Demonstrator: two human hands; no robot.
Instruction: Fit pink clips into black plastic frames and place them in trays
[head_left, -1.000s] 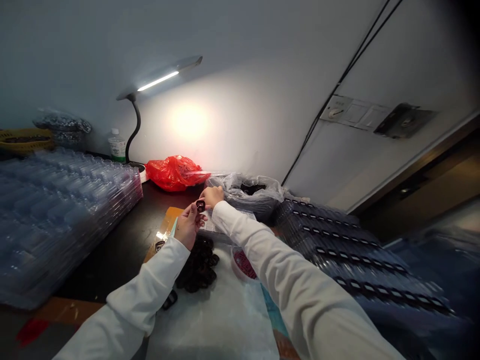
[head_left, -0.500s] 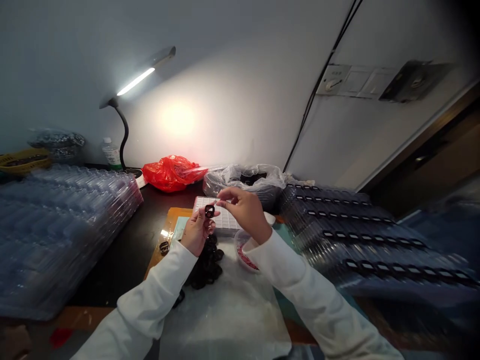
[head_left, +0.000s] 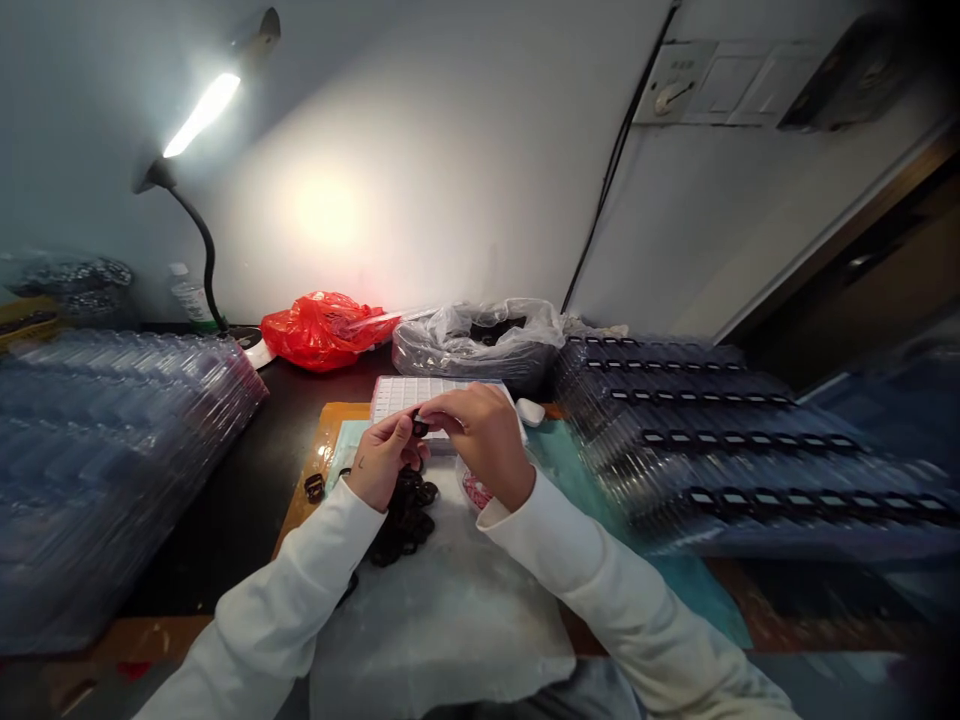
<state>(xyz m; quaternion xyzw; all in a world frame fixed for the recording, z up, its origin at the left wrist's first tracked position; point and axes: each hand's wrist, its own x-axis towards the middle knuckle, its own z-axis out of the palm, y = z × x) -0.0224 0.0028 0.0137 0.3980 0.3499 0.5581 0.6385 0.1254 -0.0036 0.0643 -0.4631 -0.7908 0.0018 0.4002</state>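
Note:
My left hand (head_left: 381, 462) pinches a small black square frame (head_left: 420, 424) between thumb and fingers. The fingertips of my right hand (head_left: 484, 430) are pressed together against the same frame from the right; whether they hold anything else is hidden. Below my hands lies a pile of black pieces (head_left: 401, 525) on a pale translucent sheet (head_left: 450, 610). A bowl of small pink-red pieces (head_left: 475, 488) is partly covered by my right wrist. Behind the hands sits a white gridded tray (head_left: 397, 393). One loose black piece (head_left: 314, 487) lies to the left.
Stacked clear plastic trays (head_left: 97, 460) stand left; more trays with black frames (head_left: 697, 440) stand right. At the back are a lit lamp (head_left: 202, 115), a red bag (head_left: 319, 330), a plastic-lined container (head_left: 480, 350) and a small white object (head_left: 530, 411).
My right fingertips have come down onto the black frame, which has turned in my left hand. The camera view has shifted, with the lamp now further left.

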